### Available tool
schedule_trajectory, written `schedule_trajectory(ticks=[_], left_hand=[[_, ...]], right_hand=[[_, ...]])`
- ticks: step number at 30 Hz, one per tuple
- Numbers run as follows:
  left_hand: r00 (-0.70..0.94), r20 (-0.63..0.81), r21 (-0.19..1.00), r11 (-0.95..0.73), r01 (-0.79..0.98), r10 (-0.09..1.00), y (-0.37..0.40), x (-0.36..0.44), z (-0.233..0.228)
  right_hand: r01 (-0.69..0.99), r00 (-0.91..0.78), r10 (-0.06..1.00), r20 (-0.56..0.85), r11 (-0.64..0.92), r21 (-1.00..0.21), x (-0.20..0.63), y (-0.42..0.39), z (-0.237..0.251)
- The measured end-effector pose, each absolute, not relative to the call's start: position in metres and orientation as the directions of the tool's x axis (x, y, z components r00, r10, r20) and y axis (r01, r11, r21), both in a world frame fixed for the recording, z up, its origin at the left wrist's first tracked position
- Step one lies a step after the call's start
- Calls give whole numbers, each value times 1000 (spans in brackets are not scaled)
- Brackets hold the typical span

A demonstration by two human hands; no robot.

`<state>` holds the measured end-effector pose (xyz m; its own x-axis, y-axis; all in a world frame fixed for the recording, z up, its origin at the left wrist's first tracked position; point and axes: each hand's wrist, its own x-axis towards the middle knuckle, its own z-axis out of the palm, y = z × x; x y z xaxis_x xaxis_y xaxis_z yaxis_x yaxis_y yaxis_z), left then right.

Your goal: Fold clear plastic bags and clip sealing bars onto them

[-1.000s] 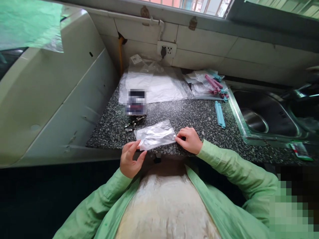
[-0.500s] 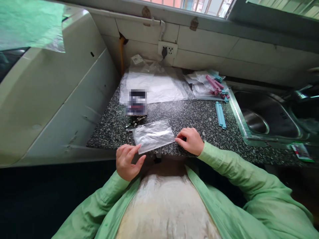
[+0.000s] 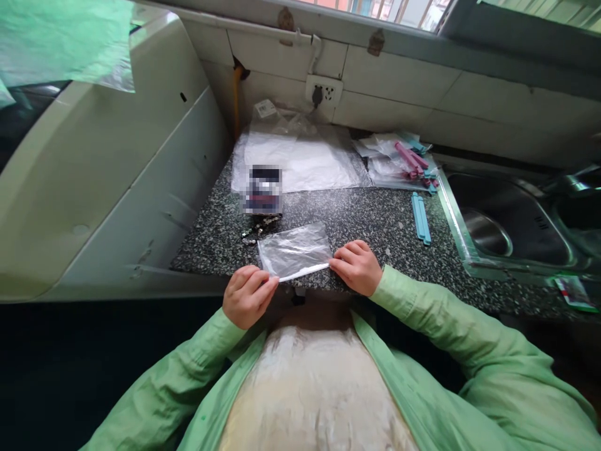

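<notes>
A clear plastic bag [image 3: 298,245] lies at the front of the speckled countertop, its near edge showing as a bright white strip. My left hand [image 3: 250,295] pinches the near left corner between thumb and fingers. At the near right corner, my right hand [image 3: 357,267] has its thumb and fingers closed on the bag. The strip is stretched fairly straight between both hands. Just behind the bag's left side sit a small dark chain-like item [image 3: 256,232] and a blurred-out dark box [image 3: 263,191].
Large clear plastic packaging [image 3: 310,160] covers the back of the countertop [image 3: 375,219]. To its right lie pink sealing clips [image 3: 412,160] in bags, with blue clips [image 3: 421,218] in front. A steel sink [image 3: 511,219] is at right, beside a small packet [image 3: 575,293]; a pale appliance [image 3: 154,163] stands left.
My left thumb and fingers have closed on the bag's near left corner. The near edge has lifted and folded into a white strip. My right fingers have tightened at the right corner.
</notes>
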<state>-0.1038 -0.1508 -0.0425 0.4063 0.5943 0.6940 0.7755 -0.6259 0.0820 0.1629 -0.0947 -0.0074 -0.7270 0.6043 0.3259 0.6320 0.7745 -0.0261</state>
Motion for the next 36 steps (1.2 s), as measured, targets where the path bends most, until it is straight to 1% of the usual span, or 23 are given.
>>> schedule_trajectory(ticks=[2,6,10,13,15,19,23,25,28,31,34,36], left_hand=[[407,695,94,-635,766,593,-152,-104,-42],[388,698,126,-637,760,601,-152,-100,-35],[339,717,206,-649,732,609,-150,-95,-23],[288,717,264,-630,730,634,-149,-95,-14],[263,714,283,-611,739,649,-148,-96,-11],[247,716,298,-606,737,653,-145,-97,-6],[199,696,357,-572,738,690,-138,-95,0],[182,682,394,-565,725,708,-132,-92,3],[169,667,440,-567,696,726,-118,-87,9],[133,631,526,-547,651,765,-102,-81,18],[113,574,635,-528,564,811,-89,-75,27],[122,547,685,-527,503,828,-83,-71,33]], right_hand=[[627,-732,596,330,779,-18,164,-95,-8],[602,-730,574,371,797,-48,164,-97,-7],[583,-740,544,395,812,-26,158,-96,-6],[583,-740,544,396,812,-25,155,-93,-5],[588,-718,557,418,806,-65,156,-91,-5],[600,-644,611,459,777,-192,159,-89,3],[556,-576,635,514,766,-323,162,-88,21],[532,-536,634,558,766,-360,164,-85,33],[516,-482,627,613,768,-380,166,-75,52],[504,-430,646,631,752,-426,169,-63,66],[470,-379,683,624,723,-506,173,-52,76],[454,-351,697,626,711,-537,176,-47,81]])
